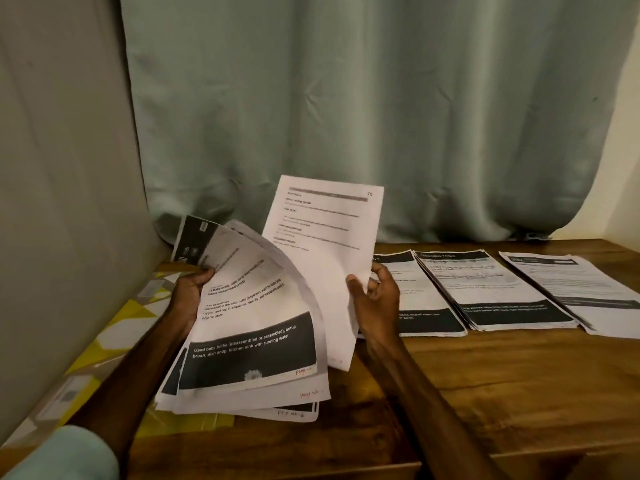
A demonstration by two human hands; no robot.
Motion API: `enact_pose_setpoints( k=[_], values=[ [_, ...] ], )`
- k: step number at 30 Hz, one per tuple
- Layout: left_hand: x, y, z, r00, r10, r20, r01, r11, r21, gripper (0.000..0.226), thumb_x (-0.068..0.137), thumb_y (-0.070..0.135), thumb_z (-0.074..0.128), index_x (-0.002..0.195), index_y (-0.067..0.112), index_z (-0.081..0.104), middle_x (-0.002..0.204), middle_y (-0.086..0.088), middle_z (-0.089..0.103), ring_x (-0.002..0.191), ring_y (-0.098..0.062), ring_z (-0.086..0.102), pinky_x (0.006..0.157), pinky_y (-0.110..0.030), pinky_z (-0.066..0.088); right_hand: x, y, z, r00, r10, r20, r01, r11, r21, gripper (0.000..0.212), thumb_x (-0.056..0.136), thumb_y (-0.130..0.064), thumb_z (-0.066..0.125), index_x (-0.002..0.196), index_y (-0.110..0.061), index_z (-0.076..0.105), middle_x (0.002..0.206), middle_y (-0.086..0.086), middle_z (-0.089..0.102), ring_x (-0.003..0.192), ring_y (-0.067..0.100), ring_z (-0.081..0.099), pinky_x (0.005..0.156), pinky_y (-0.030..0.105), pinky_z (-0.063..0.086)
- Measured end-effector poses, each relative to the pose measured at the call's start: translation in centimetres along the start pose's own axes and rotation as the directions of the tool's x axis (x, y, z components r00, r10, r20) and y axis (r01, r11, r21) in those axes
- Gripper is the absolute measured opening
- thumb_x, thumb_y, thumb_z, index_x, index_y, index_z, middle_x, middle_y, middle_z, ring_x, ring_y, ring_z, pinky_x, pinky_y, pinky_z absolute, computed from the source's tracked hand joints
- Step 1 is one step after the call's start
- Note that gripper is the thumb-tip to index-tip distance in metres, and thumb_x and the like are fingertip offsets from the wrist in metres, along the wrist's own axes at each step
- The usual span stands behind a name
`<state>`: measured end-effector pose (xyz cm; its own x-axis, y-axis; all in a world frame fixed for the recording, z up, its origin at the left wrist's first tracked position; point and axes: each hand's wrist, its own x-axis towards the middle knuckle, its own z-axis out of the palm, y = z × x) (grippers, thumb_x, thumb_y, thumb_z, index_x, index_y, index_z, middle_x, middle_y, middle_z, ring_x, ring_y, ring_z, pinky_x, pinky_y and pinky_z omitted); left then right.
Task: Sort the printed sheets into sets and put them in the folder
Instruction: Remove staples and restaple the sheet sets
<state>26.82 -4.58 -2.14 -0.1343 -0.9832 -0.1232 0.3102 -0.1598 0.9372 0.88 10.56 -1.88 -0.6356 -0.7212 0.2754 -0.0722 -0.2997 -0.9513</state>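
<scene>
My left hand [188, 289] grips a fanned stack of printed sheets [249, 327] by its left edge, above the table's left side. The top sheet has a black band with white text about a baby bottle. My right hand [375, 299] pinches the right edge of a single white sheet [322, 244], lifted upright and peeled away from the stack. Three sorted piles lie flat on the table to the right: the first pile [420, 303], the second pile [495, 289] and the third pile [581, 289]. A yellow and white patterned folder [114, 327] lies under the held stack at the left.
The wooden table [485, 386] has bare surface in front of the piles. A grey wall panel [62, 202] closes the left side. A pale green curtain [381, 98] hangs behind the table down to its back edge.
</scene>
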Motion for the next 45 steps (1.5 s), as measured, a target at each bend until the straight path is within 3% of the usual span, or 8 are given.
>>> enact_pose_setpoints(
  k=[4,10,16,22,27,31,37,45],
  values=[
    [0.6,-0.2,-0.1,0.999,-0.033,-0.005,0.033,0.999,0.009,0.022,0.101,0.018,0.053,0.092,0.002,0.065,0.066,-0.011,0.074,0.052,-0.025,0.071,0.049,-0.029,0.059,-0.9,0.9,0.9,0.95,0.141,0.279,-0.164,0.984,0.062,0.032,0.095,-0.007,0.069,0.122,-0.023,0.064,0.118,0.001,0.075,0.105,0.023,0.073,0.093,0.053,0.058],
    [1.4,-0.5,-0.2,0.998,0.046,0.044,-0.053,0.984,0.172,0.028,0.099,0.006,0.057,0.125,-0.003,0.062,0.097,-0.018,0.073,0.063,-0.024,0.073,0.058,-0.031,0.062,-2.2,2.1,1.9,0.817,0.226,0.53,-0.222,0.972,-0.072,0.029,0.096,-0.024,0.07,0.125,-0.019,0.07,0.122,0.001,0.074,0.113,0.023,0.07,0.103,0.053,0.052],
    [0.7,-0.8,0.5,0.989,0.088,0.119,-0.113,0.967,0.226,0.038,0.09,0.002,0.071,0.126,0.006,0.064,0.114,-0.02,0.073,0.087,-0.032,0.073,0.067,-0.035,0.064,-2.1,1.3,1.9,0.769,0.385,0.511,-0.318,0.923,-0.216,0.025,0.103,-0.023,0.055,0.115,-0.015,0.074,0.108,0.003,0.078,0.104,0.025,0.073,0.099,0.049,0.056],
    [-0.5,0.4,0.7,0.984,0.135,0.117,-0.152,0.978,0.146,0.033,0.087,0.009,0.076,0.118,0.012,0.067,0.104,-0.012,0.077,0.08,-0.028,0.077,0.062,-0.035,0.063,-1.4,0.9,1.6,0.894,0.312,0.323,-0.294,0.95,-0.103,0.066,0.083,-0.085,0.047,0.109,-0.033,0.077,0.11,-0.004,0.078,0.107,0.023,0.072,0.105,0.051,0.05],
    [-2.5,1.7,0.9,0.961,0.192,0.199,-0.196,0.981,-0.001,0.051,0.083,0.016,0.076,0.131,0.008,0.062,0.122,-0.019,0.071,0.103,-0.039,0.072,0.082,-0.049,0.062,-1.6,0.0,1.0,0.841,0.318,0.438,-0.394,0.914,0.094,0.07,0.073,-0.037,0.091,0.131,-0.021,0.054,0.117,0.004,0.075,0.108,0.029,0.072,0.101,0.054,0.053],
    [-4.8,3.8,2.9,0.933,0.284,0.22,-0.276,0.959,-0.07,0.048,0.087,0.012,0.073,0.133,0.007,0.06,0.119,-0.016,0.073,0.097,-0.032,0.075,0.073,-0.041,0.063,-1.9,-2.9,1.3,0.866,0.181,0.467,-0.261,0.959,0.113,0.038,0.087,-0.004,0.076,0.124,-0.01,0.065,0.113,0.007,0.076,0.1,0.026,0.075,0.086,0.042,0.061],
    [-8.4,9.5,7.4,0.829,0.501,0.249,-0.513,0.858,-0.021,0.028,0.093,0.01,0.07,0.12,0.01,0.065,0.107,-0.007,0.078,0.089,-0.025,0.077,0.067,-0.033,0.062,-0.2,-8.5,0.7,0.944,-0.098,0.316,0.082,0.995,0.063,0.022,0.096,-0.011,0.067,0.11,-0.029,0.065,0.101,-0.018,0.072,0.091,0.004,0.073,0.069,0.016,0.058],
    [-10.4,8.7,10.5,0.794,0.557,0.243,-0.578,0.816,0.021,0.032,0.09,0.013,0.073,0.119,0.004,0.065,0.105,-0.005,0.078,0.092,-0.022,0.076,0.073,-0.034,0.063,0.8,-9.9,-1.8,0.954,-0.189,0.231,0.187,0.982,0.034,0.03,0.094,-0.02,0.07,0.122,-0.019,0.062,0.112,-0.005,0.072,0.099,0.011,0.07,0.066,0.016,0.057]
  ],
)
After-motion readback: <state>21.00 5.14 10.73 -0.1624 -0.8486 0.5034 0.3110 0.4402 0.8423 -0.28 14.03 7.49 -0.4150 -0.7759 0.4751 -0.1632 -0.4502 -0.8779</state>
